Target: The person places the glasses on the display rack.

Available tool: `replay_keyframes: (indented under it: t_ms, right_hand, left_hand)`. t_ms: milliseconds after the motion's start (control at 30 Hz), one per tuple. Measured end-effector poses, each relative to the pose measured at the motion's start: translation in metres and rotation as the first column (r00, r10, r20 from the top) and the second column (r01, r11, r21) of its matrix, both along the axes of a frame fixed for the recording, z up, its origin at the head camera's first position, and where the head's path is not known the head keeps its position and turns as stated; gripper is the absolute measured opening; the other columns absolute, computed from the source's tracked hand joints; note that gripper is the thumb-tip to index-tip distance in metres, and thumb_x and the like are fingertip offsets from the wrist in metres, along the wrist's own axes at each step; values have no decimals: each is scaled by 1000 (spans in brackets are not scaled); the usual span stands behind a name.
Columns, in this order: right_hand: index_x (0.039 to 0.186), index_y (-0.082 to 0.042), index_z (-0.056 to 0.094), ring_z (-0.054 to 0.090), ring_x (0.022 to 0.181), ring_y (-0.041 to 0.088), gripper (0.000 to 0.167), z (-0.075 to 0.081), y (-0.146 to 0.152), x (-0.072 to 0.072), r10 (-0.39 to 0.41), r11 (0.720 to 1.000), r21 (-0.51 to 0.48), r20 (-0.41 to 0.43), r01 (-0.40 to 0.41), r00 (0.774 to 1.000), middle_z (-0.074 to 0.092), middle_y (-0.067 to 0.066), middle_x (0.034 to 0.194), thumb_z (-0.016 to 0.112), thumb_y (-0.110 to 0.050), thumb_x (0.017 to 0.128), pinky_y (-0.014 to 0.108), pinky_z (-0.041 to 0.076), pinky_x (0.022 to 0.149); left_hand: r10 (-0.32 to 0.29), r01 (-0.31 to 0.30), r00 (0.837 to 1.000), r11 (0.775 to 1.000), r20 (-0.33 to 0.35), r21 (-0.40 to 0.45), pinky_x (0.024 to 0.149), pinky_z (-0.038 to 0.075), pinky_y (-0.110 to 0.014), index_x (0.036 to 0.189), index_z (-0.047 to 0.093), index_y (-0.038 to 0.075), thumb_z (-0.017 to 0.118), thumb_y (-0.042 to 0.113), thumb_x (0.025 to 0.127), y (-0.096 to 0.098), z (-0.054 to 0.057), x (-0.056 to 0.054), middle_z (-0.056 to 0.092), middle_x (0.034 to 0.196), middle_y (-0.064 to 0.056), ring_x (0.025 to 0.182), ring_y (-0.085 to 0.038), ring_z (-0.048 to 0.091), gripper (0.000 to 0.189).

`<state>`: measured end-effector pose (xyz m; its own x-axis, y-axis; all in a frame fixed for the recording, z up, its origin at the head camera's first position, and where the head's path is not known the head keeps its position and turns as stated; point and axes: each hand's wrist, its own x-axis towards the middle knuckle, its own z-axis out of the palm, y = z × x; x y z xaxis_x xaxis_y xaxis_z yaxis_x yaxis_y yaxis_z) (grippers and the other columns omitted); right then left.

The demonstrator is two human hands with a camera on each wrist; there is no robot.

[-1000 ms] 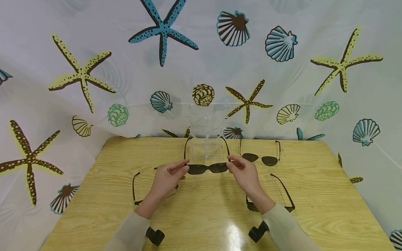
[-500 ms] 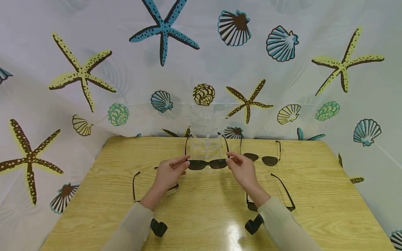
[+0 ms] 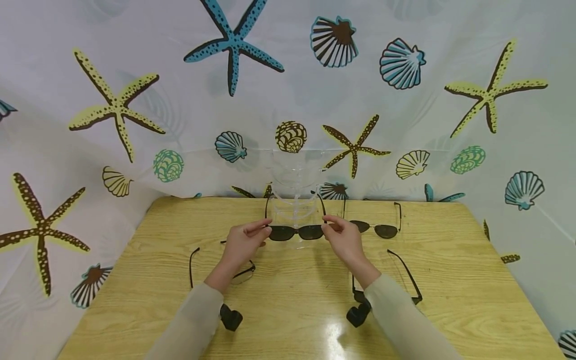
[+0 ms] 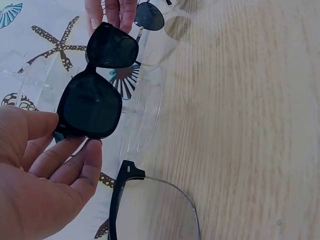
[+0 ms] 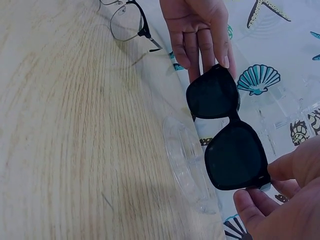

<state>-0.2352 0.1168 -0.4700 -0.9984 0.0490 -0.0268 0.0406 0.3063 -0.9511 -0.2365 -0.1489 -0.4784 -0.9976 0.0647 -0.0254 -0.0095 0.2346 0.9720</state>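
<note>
Black-framed sunglasses (image 3: pixel 282 233) with dark lenses are held between both hands, their temples unfolded and pointing away from me. My left hand (image 3: pixel 243 242) pinches the left corner of the frame between thumb and fingers. At the opposite corner, my right hand (image 3: pixel 344 240) has the same kind of pinch. Just beyond is a clear display stand (image 3: pixel 295 205) with several tiers; the temples overlap its lower part in the head view. Both lenses of the sunglasses (image 4: pixel 92 105) show in the left wrist view, with the stand's clear curved base (image 5: pixel 180 155) beside them in the right wrist view.
Half-rimmed eyeglasses (image 3: pixel 245 274) lie on the wooden table (image 3: pixel 288 310), partly behind my left forearm. Aviator sunglasses (image 3: pixel 386 231) rest to the back right. Another dark pair of glasses (image 3: pixel 416 300) sits by my right forearm. A shell-and-starfish cloth (image 3: pixel 252 110) hangs behind.
Both hands have carried the black sunglasses a little farther away from me, toward the clear stand, with the temples reaching deeper over it. The grip at each corner looks the same.
</note>
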Motion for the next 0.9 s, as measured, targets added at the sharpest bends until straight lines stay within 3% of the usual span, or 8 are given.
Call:
replay_keyframes:
  t_ms: [200, 500, 900]
  right_hand:
    - [138, -15, 71, 73, 104, 31, 33, 0, -1, -6, -18, 999, 33, 17, 17, 1000, 76, 16, 122, 65, -21, 106, 32, 53, 73]
    - [138, -16, 71, 73, 108, 34, 34, 0, -3, -13, -34, 999, 33, 41, 32, 999, 75, 16, 124, 65, -22, 106, 29, 49, 66]
    - [140, -13, 70, 74, 104, 31, 35, -4, -8, -27, -58, 996, 68, 30, 56, 998, 76, 15, 122, 64, -22, 106, 29, 52, 70]
  left_hand:
    - [11, -11, 1000, 1000, 13, 2, 100, 60, -50, 143, 68, 13, 68, 22, 105, 2, -1, -6, 66, 145, -15, 127, -32, 69, 38]
    - [45, -44, 999, 999, 21, -9, 99, 60, -48, 143, 68, 10, 68, 20, 105, 7, -2, -15, 66, 146, -14, 129, -30, 68, 39]
    - [68, -68, 998, 998, 15, -3, 98, 61, -45, 141, 69, 12, 67, 21, 106, 7, -7, -25, 65, 148, -13, 130, -30, 67, 37]
